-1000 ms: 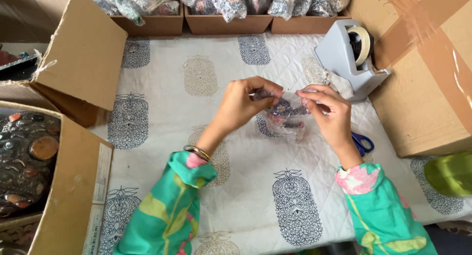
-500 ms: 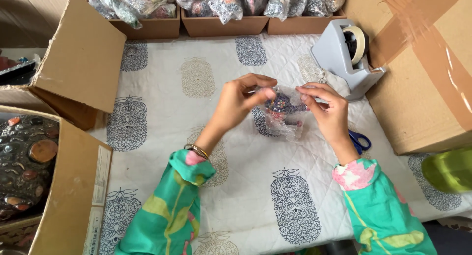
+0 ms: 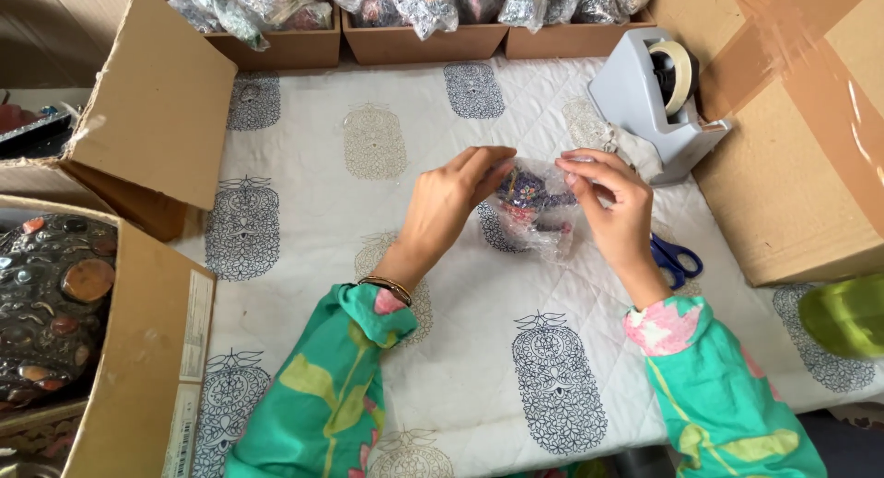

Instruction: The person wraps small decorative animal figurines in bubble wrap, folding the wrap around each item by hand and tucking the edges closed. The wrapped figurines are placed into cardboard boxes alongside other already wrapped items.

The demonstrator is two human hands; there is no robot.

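Note:
Both my hands hold a small clear plastic bag (image 3: 539, 211) just above the white printed cloth (image 3: 368, 257). Dark blue and red beaded pieces show through the plastic. My left hand (image 3: 451, 202) pinches the bag's top left edge with thumb and fingers. My right hand (image 3: 612, 206) grips the top right edge, fingers curled over it. The bag hangs down between the two hands, its lower part crumpled.
A grey tape dispenser (image 3: 656, 100) stands behind my right hand, blue-handled scissors (image 3: 674, 259) beside my right wrist. A large taped carton (image 3: 792, 146) fills the right side. Open cartons (image 3: 138, 119) sit at left, one holding a stone-studded dark object (image 3: 51, 303). Trays of filled bags (image 3: 414, 17) line the far edge.
The hands and bag stay in nearly the same place. The fingers have shifted slightly along the bag's top edge.

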